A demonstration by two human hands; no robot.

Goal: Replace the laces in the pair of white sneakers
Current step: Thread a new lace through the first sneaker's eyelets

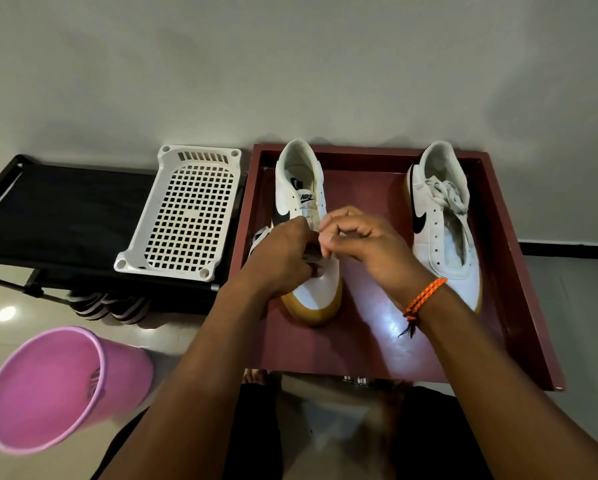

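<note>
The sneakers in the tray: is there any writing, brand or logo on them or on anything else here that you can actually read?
"NIKE" on the tongue label of the left sneaker.
A dark mark on that sneaker's insole: too blurred to read.
A black swoosh sign, no letters, on the side of the right sneaker.
Nothing readable on the white basket, the pink bin or the red tray.

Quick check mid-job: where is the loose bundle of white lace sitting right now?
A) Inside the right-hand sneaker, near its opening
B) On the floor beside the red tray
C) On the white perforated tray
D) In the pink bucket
A: the bundled white lace lies inside the right-hand sneaker, which stands untouched on the red tray, while both hands work at the other sneaker.
</note>
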